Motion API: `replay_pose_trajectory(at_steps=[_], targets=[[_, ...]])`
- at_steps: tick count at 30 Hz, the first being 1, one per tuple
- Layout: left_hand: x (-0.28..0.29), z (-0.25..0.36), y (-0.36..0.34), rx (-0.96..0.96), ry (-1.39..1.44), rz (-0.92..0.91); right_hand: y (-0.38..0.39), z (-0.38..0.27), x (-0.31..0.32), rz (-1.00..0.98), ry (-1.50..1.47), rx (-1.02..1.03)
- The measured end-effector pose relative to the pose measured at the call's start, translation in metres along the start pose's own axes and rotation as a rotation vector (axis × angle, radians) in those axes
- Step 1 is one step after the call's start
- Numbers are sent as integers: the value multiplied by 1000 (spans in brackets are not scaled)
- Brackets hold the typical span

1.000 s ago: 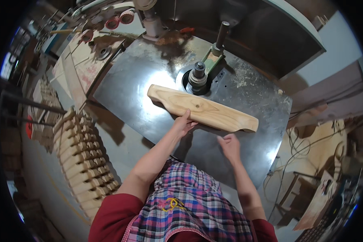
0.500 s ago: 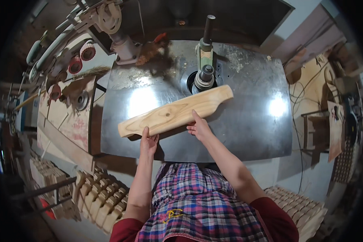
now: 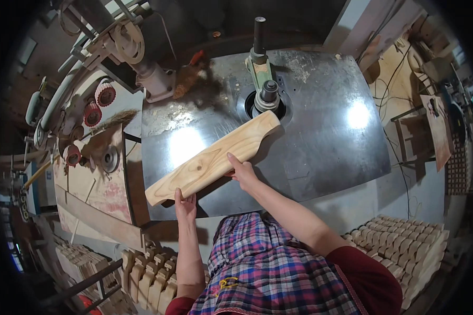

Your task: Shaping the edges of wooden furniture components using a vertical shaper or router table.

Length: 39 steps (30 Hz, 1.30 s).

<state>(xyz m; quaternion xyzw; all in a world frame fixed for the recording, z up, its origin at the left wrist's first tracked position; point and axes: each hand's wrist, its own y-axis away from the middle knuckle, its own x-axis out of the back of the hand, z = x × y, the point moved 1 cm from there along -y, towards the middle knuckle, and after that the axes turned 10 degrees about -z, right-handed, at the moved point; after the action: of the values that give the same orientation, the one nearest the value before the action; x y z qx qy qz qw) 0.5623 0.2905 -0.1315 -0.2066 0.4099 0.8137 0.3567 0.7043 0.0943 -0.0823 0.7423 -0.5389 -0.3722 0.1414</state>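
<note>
Your left hand and right hand grasp the long, pale wooden board above the grey metal table, far end beside the dark, upright metal spindle. You seem to be positioning it; next calls for steady, even guiding.

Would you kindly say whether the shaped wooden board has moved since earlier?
Yes: against the metal spindle, the shaped wooden board has shifted toward the lower left.

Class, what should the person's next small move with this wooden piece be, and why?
Perhaps ease the right end of the wooden piece gently along the spindle: the left hand and right hand both hold the piece's near edge, clear of the spindle, while that end lies close to it, though whether they touch is hard to tell.
</note>
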Motion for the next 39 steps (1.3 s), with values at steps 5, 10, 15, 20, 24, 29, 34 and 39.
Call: replay_pose_trajectory(at_steps=[5,10,15,20,24,29,34,39], targets=[[8,16,-1,-42,-1,5,-4,0,-22,25,-30,3],[15,21,-10,-15,7,-4,-13,-13,-30,-19,-10,-5],[13,24,-15,35,9,54,-29,-22,-30,-45,52,-31],[8,22,-9,53,8,53,-41,-17,-32,-68,105,-54],[4,15,0,61,48,74,-49,-8,-24,-73,103,-27],[-2,4,12,28,53,85,-47,-6,-20,-75,133,-9],[-5,-20,23,48,91,30,-52,-16,-10,-80,180,5],[-14,-29,28,72,164,50,-51,-18,-8,-27,191,7]])
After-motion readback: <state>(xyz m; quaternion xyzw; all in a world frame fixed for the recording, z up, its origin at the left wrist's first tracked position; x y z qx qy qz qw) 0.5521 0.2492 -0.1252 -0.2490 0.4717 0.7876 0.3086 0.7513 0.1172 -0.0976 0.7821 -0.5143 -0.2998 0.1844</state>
